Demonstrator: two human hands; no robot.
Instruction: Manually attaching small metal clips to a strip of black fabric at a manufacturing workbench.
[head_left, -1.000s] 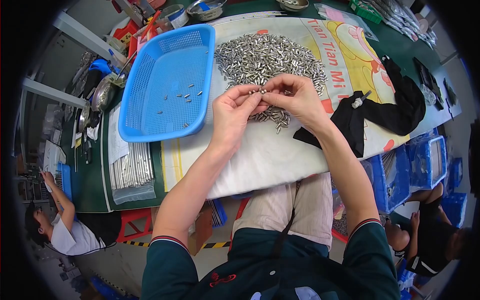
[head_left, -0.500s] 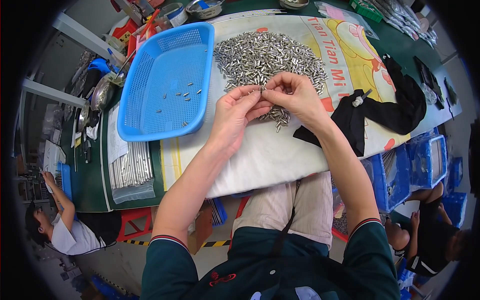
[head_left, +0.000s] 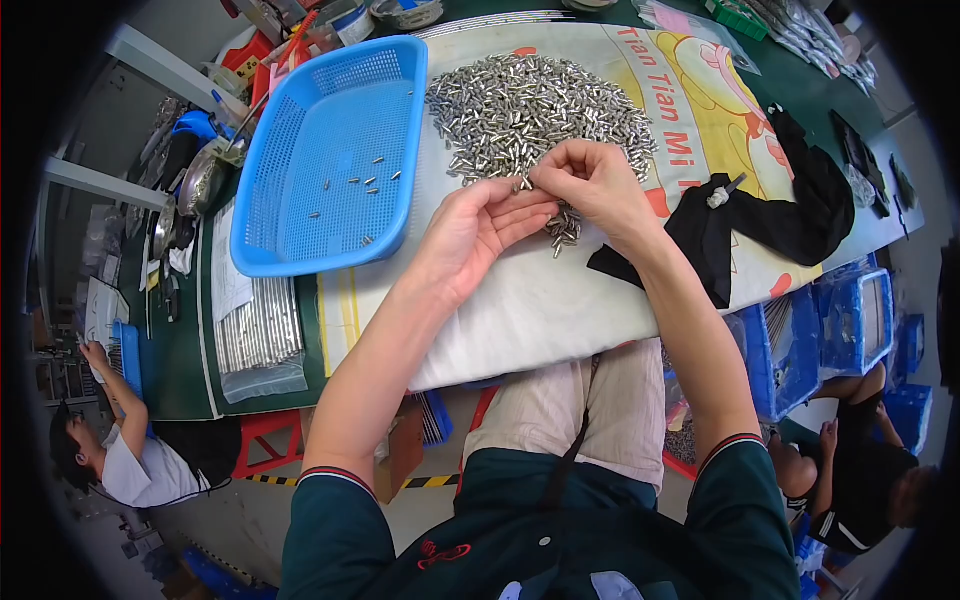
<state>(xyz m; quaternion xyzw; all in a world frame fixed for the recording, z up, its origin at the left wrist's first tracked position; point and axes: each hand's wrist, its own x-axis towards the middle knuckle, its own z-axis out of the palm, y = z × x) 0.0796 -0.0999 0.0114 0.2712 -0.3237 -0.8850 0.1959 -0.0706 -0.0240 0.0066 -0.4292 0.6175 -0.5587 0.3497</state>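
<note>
In front of me, both hands meet at the near edge of a big heap of small silvery metal pins. My right hand is closed in a pinch, with one small metal pin at its fingertips. Palm up beside it, my left hand has its fingers stretched out and its thumb tip close to that pin. A small cluster of loose pins lies just below the right fingers. Left of the heap stands a blue perforated plastic basket with several pins scattered on its bottom.
Black cloth lies on the printed sheet right of my hands. Bagged metal rods are on the green table at left. Blue crates stand at lower right. One person is at far left, another at right.
My left fingers have uncurled and spread, showing the palm. The right hand keeps its pinch, almost in the same place. The whole view has shifted slightly.
</note>
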